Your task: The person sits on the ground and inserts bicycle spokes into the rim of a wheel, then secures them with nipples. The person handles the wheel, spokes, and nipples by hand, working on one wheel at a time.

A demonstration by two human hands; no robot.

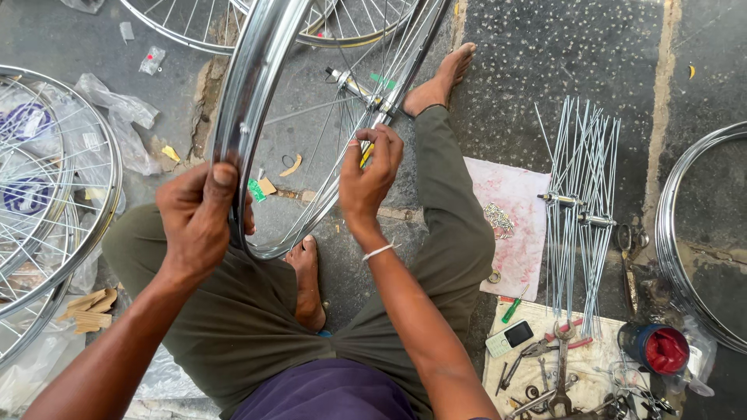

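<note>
A chrome bicycle wheel rim [253, 85] with thin spokes stands upright between my knees, its hub [352, 84] near the top middle. My left hand [201, 218] grips the rim's near edge, fingers wrapped over the metal. My right hand [369, 171] reaches among the spokes and is closed on a small yellow-handled tool [366, 154] at the far side of the rim. My bare feet rest on the ground below and behind the wheel.
Finished spoked wheels [47, 194] lie at the left, another [233, 31] at the top. Loose spokes with hubs [580, 210] lie at the right beside a pink cloth holding nipples [498, 218]. A bare rim [685, 257], hand tools, a phone [510, 337] and a tin [657, 348] sit lower right.
</note>
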